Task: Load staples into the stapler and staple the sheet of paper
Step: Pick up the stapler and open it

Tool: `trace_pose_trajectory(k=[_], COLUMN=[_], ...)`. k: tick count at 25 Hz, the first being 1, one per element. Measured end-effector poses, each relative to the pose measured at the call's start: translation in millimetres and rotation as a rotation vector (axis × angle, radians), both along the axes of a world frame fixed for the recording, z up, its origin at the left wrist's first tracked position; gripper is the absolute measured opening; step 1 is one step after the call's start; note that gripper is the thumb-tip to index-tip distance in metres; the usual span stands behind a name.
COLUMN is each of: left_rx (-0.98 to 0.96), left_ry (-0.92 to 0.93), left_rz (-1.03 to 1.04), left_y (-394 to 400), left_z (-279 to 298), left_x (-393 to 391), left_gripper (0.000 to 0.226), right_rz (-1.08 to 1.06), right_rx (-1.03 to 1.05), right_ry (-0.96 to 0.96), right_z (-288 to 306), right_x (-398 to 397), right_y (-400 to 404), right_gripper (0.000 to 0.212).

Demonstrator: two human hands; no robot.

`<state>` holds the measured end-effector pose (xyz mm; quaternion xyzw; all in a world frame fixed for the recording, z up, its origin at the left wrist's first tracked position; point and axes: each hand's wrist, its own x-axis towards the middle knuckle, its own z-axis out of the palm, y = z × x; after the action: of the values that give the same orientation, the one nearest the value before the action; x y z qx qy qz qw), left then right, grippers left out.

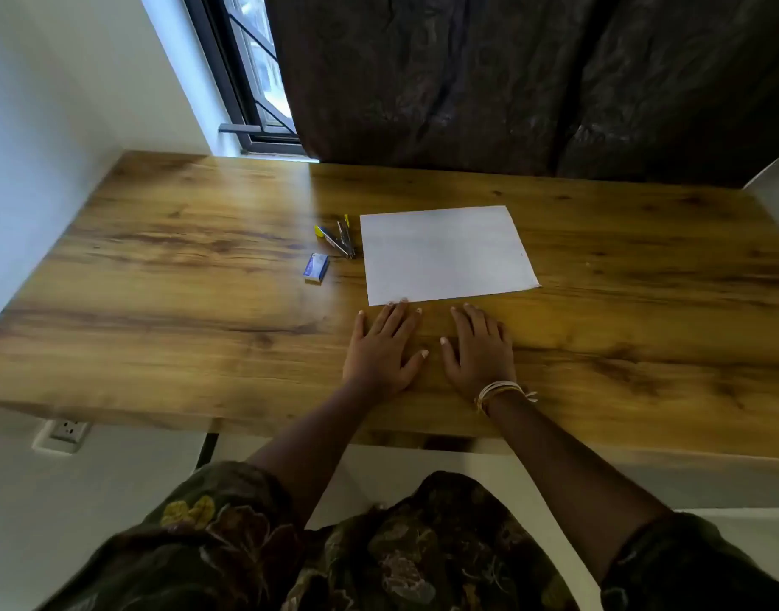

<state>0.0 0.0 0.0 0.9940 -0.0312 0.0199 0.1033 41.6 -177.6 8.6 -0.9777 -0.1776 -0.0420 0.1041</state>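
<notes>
Blue-and-white staple box (316, 267) lies farthest left on the table (158, 266); stapler (337, 240), swung open, just beyond it, long axis running away and leftward. Sheet of paper (445, 253) to its right. Left hand (385, 346) nearer both, flat, empty; right hand (478, 348) likewise flat, empty.

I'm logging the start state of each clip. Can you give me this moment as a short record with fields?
surface: wooden table
paper: white sheet, flat, mid-table
stapler: yellow-tipped stapler, hinged open, just left of the sheet
staples: small blue box, near side of the stapler, apart from it
left hand: flat on the table, empty, fingertips at the sheet's near edge
right hand: flat, empty
task progress: nothing picked up yet
</notes>
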Motion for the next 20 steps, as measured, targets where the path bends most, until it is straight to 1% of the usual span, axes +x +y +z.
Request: trace_pose_trajectory(k=[3,9,11,12,14,15,17,18,20], left_rx=[0.028,0.000,-0.083,-0.179,-0.392,-0.439,-0.389,-0.359,-0.373], left_ry=[-0.022,0.020,0.012,-0.004,-0.069,-0.113,-0.216,-0.265,-0.335], left_rz=[0.013,0.047,0.070,0.106,0.221,0.257,0.269,0.281,0.381], left_y=[0.6,-0.2,-0.1,1.0,9.2,16.4,37.6,51.1,79.6], left_z=[-0.1,0.5,2.8,5.5,14.7,20.0,28.5,30.9,33.6], left_x=[-0.9,-2.9,-3.9,-3.5,1.7,5.9,18.1,25.2,37.6], left_gripper=[0.068,0.065,0.063,0.061,0.055,0.052,0.046,0.043,0.039], right_rz=[0.002,0.009,0.022,0.036,0.072,0.092,0.113,0.119,0.149], right_rx=[-0.012,-0.029,-0.039,-0.029,0.037,0.071,0.131,0.162,0.220], right_ry=[-0.035,-0.019,-0.012,-0.011,-0.051,-0.090,-0.135,-0.125,-0.063], right_z=[0.3,-1.4,0.3,2.3,8.6,12.5,22.3,28.0,40.1], right_x=[0.7,0.3,2.6,5.0,13.8,20.1,37.7,47.0,63.9], right_y=[-0.7,-1.4,0.3,2.2,8.5,14.9,36.3,50.5,79.7], right_gripper=[0.056,0.055,0.052,0.049,0.039,0.034,0.025,0.022,0.020])
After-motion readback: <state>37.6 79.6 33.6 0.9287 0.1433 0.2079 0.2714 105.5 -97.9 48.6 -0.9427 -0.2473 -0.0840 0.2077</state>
